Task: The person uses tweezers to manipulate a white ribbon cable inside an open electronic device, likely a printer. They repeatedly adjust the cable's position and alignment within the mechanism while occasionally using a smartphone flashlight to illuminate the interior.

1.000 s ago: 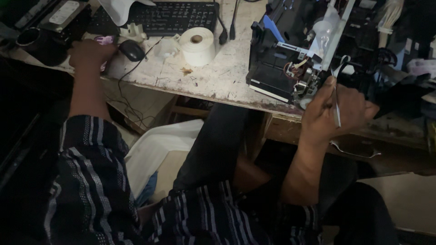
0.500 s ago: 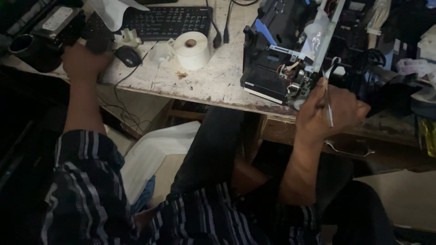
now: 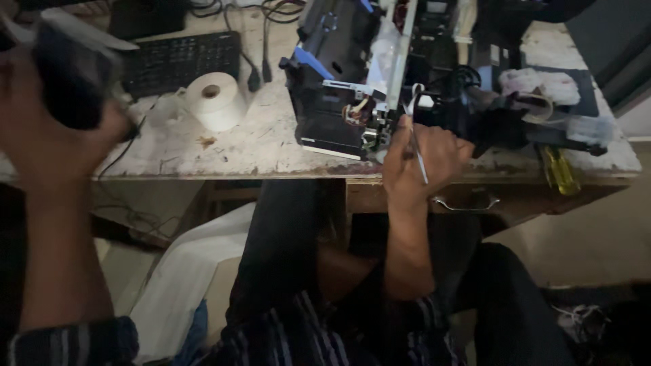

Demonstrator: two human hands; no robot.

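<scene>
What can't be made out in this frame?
Head view only:
- Dark object in the left hand: motion blur, top edge cuts it off; kind unclear.
- Tip of the thin tool in the right hand: hidden against the opened machine.
- Machine's top: cut by the frame edge.

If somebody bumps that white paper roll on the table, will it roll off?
Probably not. The white paper roll stands on its flat end on the table, so a bump would likely slide or tip it. Tipped onto its side, it could roll. It looks light.
</scene>
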